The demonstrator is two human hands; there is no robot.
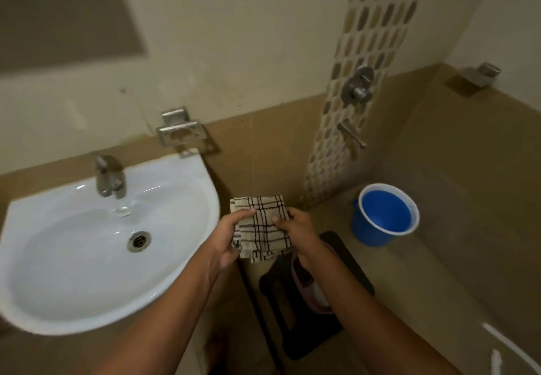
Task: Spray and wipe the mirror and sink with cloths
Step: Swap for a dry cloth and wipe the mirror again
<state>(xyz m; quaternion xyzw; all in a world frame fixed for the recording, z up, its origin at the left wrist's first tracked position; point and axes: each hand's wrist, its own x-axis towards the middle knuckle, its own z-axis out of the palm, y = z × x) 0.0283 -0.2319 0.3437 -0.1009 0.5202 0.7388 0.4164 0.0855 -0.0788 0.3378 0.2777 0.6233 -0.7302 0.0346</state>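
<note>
A folded beige cloth with dark checked lines is held in both hands to the right of the sink. My left hand grips its left edge, thumb on top. My right hand pinches its right edge. The white wall-mounted sink fills the lower left, with a metal tap at its back and a steel drain in the basin. The corner of the mirror shows at the top left. No spray bottle is in view.
A steel soap holder hangs on the wall behind the sink. A shower valve and lever tap sit on the mosaic strip. On the floor stand a blue bucket and a black stool with a pinkish object on it.
</note>
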